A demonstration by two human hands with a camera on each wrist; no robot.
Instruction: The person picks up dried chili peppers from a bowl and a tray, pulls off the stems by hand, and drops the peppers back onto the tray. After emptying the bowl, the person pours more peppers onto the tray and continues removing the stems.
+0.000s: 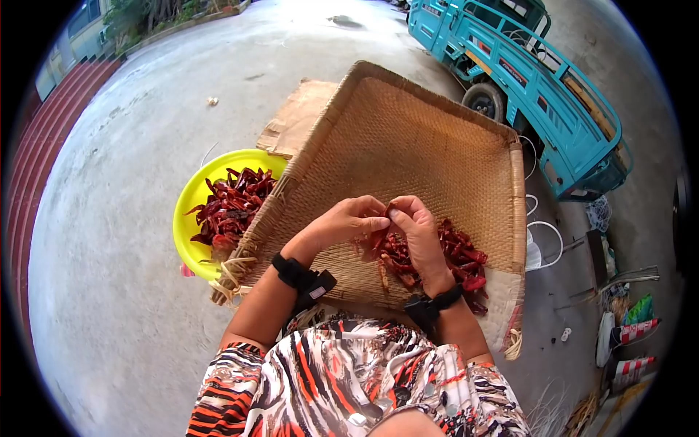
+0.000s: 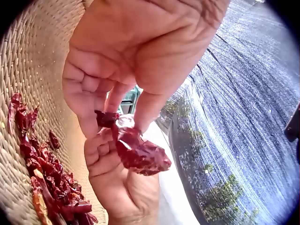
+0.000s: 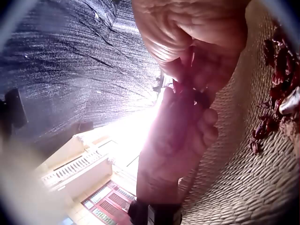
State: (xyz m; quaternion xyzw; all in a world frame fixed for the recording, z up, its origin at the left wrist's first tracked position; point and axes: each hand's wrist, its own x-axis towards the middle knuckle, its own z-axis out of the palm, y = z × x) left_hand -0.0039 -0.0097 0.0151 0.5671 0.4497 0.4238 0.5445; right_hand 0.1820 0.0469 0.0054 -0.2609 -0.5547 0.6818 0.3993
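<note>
Over the woven tray [image 1: 408, 131], my left hand [image 1: 346, 222] and right hand [image 1: 421, 233] meet fingertip to fingertip. Between them is a dark red, wrinkled dried chili [image 2: 138, 150], which both hands pinch near its stem end. The left wrist view shows its wide body hanging free past the thumb. A pile of dried chili pieces [image 1: 462, 251] lies on the tray below, partly behind the right hand. In the right wrist view the chili is mostly hidden by fingers and glare.
A yellow basin [image 1: 188, 211] full of dried chilies [image 1: 237, 204] stands at the tray's left edge. Flat cardboard [image 1: 302, 113] lies behind it. A turquoise three-wheeled truck [image 1: 524, 87] is parked at the back right. Striped posts [image 1: 633, 331] and odds and ends lie at right.
</note>
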